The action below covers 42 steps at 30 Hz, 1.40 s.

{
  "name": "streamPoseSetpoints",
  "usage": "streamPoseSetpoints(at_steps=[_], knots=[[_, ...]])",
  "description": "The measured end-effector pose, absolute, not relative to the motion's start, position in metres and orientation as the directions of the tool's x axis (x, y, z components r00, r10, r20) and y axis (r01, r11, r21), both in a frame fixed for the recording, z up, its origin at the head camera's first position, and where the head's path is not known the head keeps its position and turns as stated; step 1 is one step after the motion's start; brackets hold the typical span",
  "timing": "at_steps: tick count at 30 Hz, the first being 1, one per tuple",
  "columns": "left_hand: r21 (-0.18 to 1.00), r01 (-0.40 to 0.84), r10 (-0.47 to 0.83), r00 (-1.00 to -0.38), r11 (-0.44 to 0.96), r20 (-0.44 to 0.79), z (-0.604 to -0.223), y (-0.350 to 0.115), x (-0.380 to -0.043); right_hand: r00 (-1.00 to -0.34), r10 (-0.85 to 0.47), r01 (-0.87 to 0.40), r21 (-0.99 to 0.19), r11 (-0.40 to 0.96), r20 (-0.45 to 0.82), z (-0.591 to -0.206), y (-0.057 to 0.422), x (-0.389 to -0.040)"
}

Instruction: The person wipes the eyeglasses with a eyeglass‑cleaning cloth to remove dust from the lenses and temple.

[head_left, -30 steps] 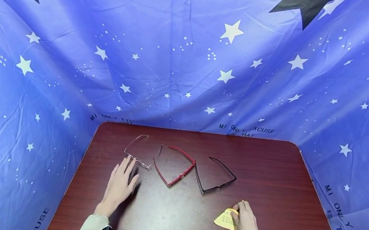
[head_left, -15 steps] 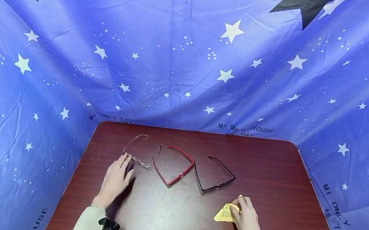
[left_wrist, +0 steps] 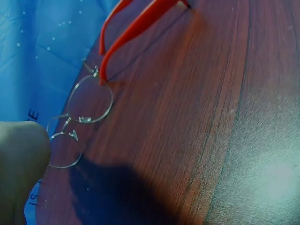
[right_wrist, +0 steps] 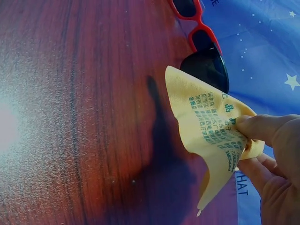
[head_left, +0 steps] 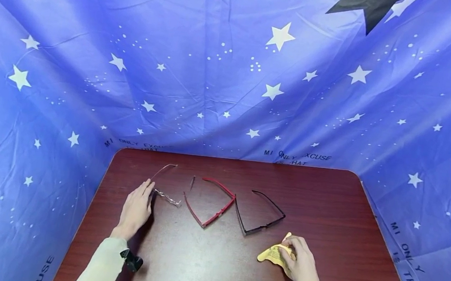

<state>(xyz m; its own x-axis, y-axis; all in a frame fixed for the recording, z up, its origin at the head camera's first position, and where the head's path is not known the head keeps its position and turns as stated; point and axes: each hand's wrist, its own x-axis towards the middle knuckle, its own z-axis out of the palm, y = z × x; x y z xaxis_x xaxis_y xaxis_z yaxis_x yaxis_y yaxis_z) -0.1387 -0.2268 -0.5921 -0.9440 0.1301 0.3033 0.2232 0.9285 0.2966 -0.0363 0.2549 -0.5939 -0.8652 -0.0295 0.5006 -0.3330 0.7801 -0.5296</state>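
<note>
A pair of thin wire-rimmed glasses (head_left: 167,198) with clear lenses lies at the left of the table. My left hand (head_left: 135,209) reaches to its left end, fingers extended, fingertips right at the corner where the temple meets the rim. In the left wrist view the round rims of the wire glasses (left_wrist: 112,99) show beside the hand (left_wrist: 21,164), whose fingertips are hidden. My right hand (head_left: 300,260) pinches a yellow cleaning cloth (head_left: 272,256) between thumb and fingers. Printed green characters cover the cloth (right_wrist: 187,117), which hangs with its corners loose over the table.
Red-framed glasses (head_left: 219,214) stand mid-table with temples spread. Black sunglasses (head_left: 254,229) sit just right of them. A short thin dark piece (head_left: 192,182) lies behind the wire glasses. Blue star-printed fabric (head_left: 213,65) walls the wooden table (head_left: 211,268) at back and sides.
My left hand has slid left along the wire glasses, from the front of the rim to its left corner. The right hand has lifted slightly, and the cloth has crumpled and folded more.
</note>
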Motion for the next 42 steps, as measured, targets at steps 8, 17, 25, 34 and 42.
streamPoseSetpoints(at_steps=[8, 17, 25, 34, 42], knots=[[0.238, 0.223, 0.165, -0.957, 0.945, 0.238, -0.598, -0.237, -0.150, -0.865, -0.024, -0.342, -0.554, 0.759, 0.501, -0.589, 0.252, -0.036], [0.182, 0.249, 0.215, -0.958, 0.951, 0.188, -0.598, -0.249, -0.158, -0.870, -0.023, -0.337, -0.561, 0.756, 0.492, -0.592, 0.254, -0.035], [0.162, 0.263, 0.236, -0.957, 0.951, 0.166, -0.599, -0.252, -0.162, -0.879, -0.018, -0.326, -0.573, 0.752, 0.477, -0.595, 0.255, -0.034], [0.154, 0.297, 0.263, -0.942, 0.942, 0.209, -0.597, -0.255, -0.163, -0.872, -0.019, -0.335, -0.569, 0.751, 0.489, -0.594, 0.252, -0.032], [0.152, 0.299, 0.258, -0.935, 0.942, 0.244, -0.595, -0.258, -0.163, -0.873, 0.005, -0.314, -0.571, 0.758, 0.488, -0.592, 0.251, -0.031]])
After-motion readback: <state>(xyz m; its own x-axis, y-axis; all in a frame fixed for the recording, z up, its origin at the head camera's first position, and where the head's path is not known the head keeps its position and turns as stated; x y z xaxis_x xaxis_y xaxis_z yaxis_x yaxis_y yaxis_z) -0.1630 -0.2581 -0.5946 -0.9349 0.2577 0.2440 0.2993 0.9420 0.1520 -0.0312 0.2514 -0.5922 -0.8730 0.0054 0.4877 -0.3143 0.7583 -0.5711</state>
